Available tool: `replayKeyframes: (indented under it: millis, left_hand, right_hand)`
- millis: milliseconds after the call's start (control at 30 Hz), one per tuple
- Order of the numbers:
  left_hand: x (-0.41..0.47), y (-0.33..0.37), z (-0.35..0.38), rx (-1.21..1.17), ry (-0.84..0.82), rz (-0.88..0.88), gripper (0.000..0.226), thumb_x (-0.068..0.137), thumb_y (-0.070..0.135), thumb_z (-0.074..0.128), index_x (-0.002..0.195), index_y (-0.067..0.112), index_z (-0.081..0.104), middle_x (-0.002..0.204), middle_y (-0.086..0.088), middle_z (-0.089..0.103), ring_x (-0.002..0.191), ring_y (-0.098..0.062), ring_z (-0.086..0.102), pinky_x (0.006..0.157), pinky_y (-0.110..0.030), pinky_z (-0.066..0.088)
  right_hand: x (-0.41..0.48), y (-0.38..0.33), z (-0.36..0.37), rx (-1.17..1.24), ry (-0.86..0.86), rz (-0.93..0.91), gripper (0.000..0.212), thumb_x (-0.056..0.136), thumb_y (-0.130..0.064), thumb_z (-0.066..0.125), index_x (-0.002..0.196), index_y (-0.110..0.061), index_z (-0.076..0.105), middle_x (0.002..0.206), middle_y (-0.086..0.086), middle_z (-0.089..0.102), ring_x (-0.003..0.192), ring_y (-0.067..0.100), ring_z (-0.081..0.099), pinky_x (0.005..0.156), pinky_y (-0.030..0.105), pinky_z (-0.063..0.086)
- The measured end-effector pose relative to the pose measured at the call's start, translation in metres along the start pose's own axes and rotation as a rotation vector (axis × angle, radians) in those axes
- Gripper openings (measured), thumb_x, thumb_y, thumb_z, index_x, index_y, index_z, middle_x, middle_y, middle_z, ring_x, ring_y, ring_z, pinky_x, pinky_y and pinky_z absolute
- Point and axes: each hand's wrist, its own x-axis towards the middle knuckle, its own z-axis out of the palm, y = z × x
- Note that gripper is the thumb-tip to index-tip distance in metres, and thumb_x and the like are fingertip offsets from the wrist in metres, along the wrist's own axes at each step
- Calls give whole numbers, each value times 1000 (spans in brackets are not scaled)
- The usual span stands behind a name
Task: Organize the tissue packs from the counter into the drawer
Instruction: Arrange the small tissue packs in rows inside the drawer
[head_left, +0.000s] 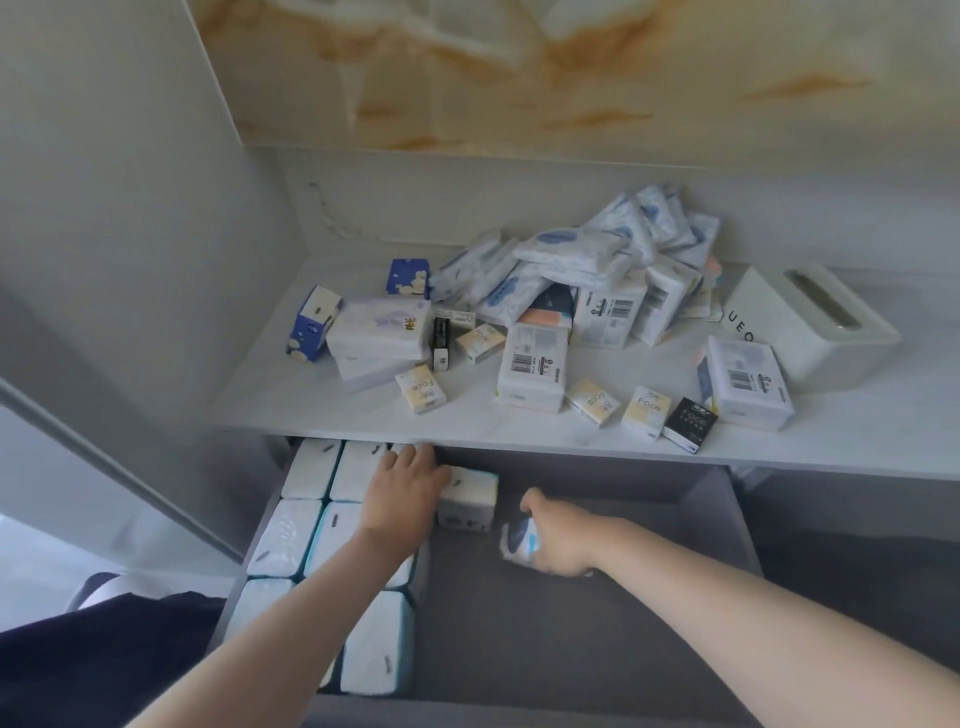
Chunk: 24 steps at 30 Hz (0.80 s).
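One blue-white pack (519, 543) gripped by right hand (561, 535), left hand (402, 493) flat on white packs (311, 540) in drawer (571, 623)

Counter (322, 410), mid frame: white, smooth, low sheen, faint marbling. Tissue packs (530, 364) heaped on it: thin plastic film, glossy, creased in places. Blue-and-white pack (517, 543), lower centre: soft, crinkled film. Drawer (571, 623): grey, matt, cloth-like inside. Tissue box (831, 353), right: white matt plastic. Wall panel (519, 78), top: polished stone look, amber veins. Lower left: dark cloth (104, 649).
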Motion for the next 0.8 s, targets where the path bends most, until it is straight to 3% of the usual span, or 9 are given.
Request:
replayKeyframes:
  millis: [67,200,300,367,467,567,733,800]
  left_hand:
    - [-2,-2,3,-12,2,79,39,45,13,83,80,29,74,89,0,59,82,-25,55,73,-36,47]
    - [-12,3,1,-137,34,188,29,70,27,69,99,28,71,97,4,63,92,-23,59,79,-35,50]
    - [-21,7,4,-155,-108,268,43,86,41,50,127,28,57,125,0,55,118,-24,49,103,-39,37]
    - [-28,8,6,-81,-168,287,52,88,46,51,137,26,50,139,-3,46,130,-26,40,113,-42,24]
    - [-29,10,8,-88,-139,266,56,89,43,54,141,25,46,144,-4,45,133,-26,39,115,-43,21]
    - [-24,10,7,-118,-99,239,54,86,38,55,138,26,48,139,-2,50,133,-26,41,113,-41,26]
    - [-23,8,12,-116,-117,173,62,85,42,58,143,25,43,150,-4,40,142,-28,30,121,-46,14]
    - [-23,8,12,-105,-119,173,63,87,40,56,146,24,40,153,-4,38,144,-27,26,122,-45,9]
  right_hand:
    - [6,-7,6,87,68,-35,70,85,-25,70,142,-23,29,122,6,53,95,24,59,60,28,45]
    - [16,-17,18,201,216,-107,59,85,-20,72,136,-21,42,137,3,53,116,23,56,85,26,46]
    - [19,-21,28,222,206,-78,57,85,-20,72,135,-19,44,139,5,53,119,22,55,91,26,46]
    - [19,-23,31,253,169,12,74,85,-26,72,146,-16,34,145,6,47,118,24,56,86,30,51]
    - [17,-24,30,479,17,216,90,85,-35,72,154,-10,19,145,11,41,108,30,58,67,39,60]
    - [19,-25,34,669,-88,245,77,92,-34,69,151,-7,27,134,16,49,105,31,61,66,40,62]
    - [35,-40,44,785,76,199,51,95,-34,64,138,-11,49,123,8,56,103,24,58,54,32,60]
    - [40,-46,44,857,121,201,44,96,-31,62,136,-13,53,124,8,58,104,26,59,60,36,63]
